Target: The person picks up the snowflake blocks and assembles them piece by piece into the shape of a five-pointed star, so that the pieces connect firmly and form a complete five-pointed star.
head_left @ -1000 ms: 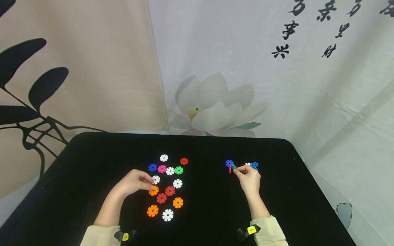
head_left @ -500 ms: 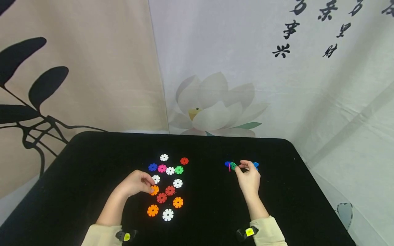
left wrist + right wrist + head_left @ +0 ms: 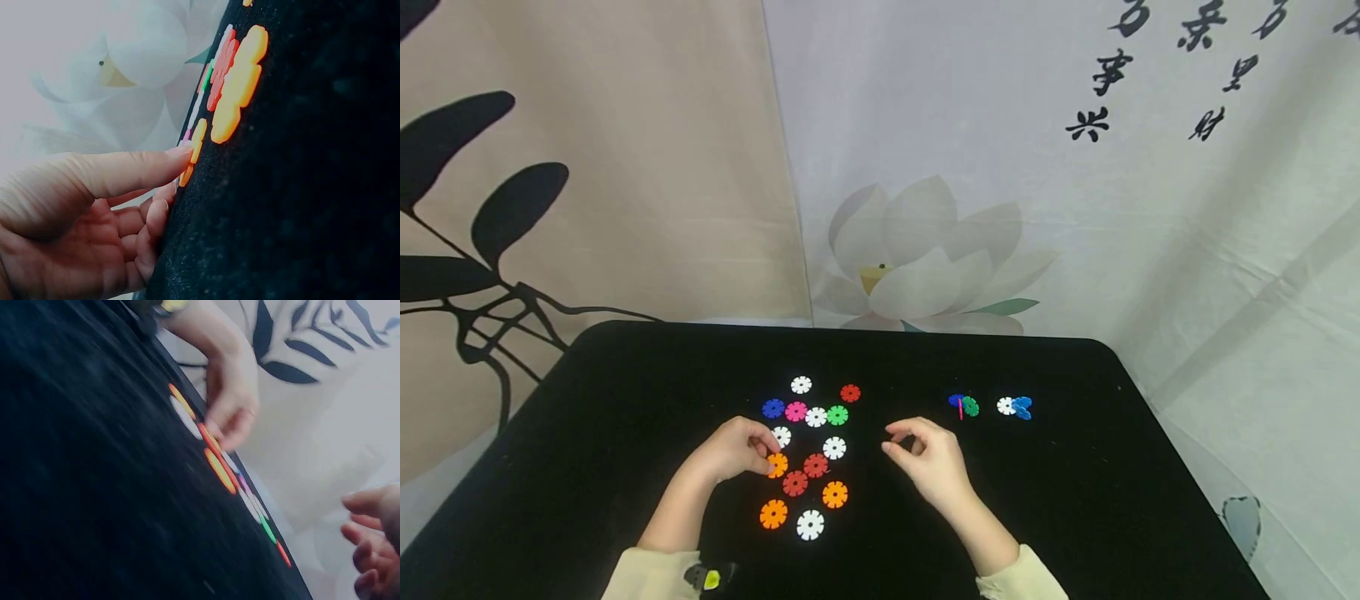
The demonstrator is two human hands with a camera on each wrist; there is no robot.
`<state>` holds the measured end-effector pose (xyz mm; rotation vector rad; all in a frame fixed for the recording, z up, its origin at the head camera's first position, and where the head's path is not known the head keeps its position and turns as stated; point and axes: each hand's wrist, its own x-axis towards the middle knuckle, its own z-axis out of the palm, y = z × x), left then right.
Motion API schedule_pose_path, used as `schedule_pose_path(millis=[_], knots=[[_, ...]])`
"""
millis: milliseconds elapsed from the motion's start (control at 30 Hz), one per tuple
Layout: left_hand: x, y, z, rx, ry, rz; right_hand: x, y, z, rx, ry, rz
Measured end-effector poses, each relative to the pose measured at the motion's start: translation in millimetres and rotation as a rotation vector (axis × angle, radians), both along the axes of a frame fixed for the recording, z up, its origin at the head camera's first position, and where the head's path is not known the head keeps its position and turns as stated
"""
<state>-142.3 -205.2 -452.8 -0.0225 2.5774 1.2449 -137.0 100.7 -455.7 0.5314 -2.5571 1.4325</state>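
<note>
My left hand is at the left edge of the loose plastic pieces, thumb and forefinger pinching an orange snowflake disc. In the left wrist view the thumb lies across this orange disc, the other fingers curled behind. My right hand hovers over the table between the two groups of pieces, thumb and forefinger apart with nothing between them. On the right, a joined blue, pink and green piece lies beside a joined white and blue piece.
Several loose snowflake discs lie around the left hand: white, red, orange, green, pink and blue. The black table ends at a printed curtain behind.
My right hand has let go of the blue, pink and green piece, leaving it on the table, and moved left toward the loose discs. The left hand has shifted very slightly on the orange disc.
</note>
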Motion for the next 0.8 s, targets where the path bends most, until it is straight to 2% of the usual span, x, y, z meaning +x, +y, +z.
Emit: schedule_pose_path(millis=[167,333,433,633,800], knots=[[-0.3,0.6,0.6,-0.006,-0.004,-0.001,10.2,-18.0,-6.1,0.11,-0.135,0.163],[-0.7,0.4,-0.8,0.005,0.015,-0.03,15.2,-28.7,-21.7,0.168,-0.176,0.233],[-1.1,1.0,-0.7,0.008,0.029,-0.05,18.6,-33.8,-28.1,0.233,-0.159,0.234],[-1.9,0.4,-0.4,0.013,0.052,-0.095,23.1,-40.1,-32.4,0.348,-0.06,0.203],[-0.7,-2.3,0.2,0.05,0.065,-0.144,25.1,-42.2,-35.3,0.379,-0.026,0.191]])
